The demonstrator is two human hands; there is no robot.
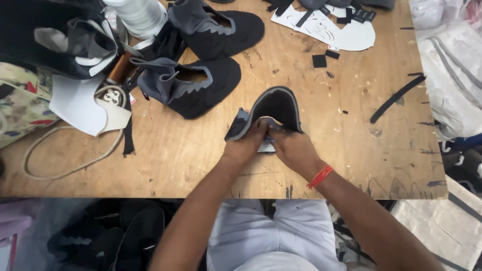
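Hands meet at the table's near middle: the left hand [247, 144] and right hand [292, 148] both close their fingers on a black shoe upper [271, 111], held just above the wooden table [201, 150]. Bare wood lies open right of it up to the far edge; two finished shoes [193, 83] crowd the left.

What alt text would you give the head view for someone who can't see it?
Both hands, left hand and right hand, grip a dark shoe upper with a grey edge at the near side of a wooden table. Two similar finished uppers lie to the left, beside a pale cord and white paper patterns.
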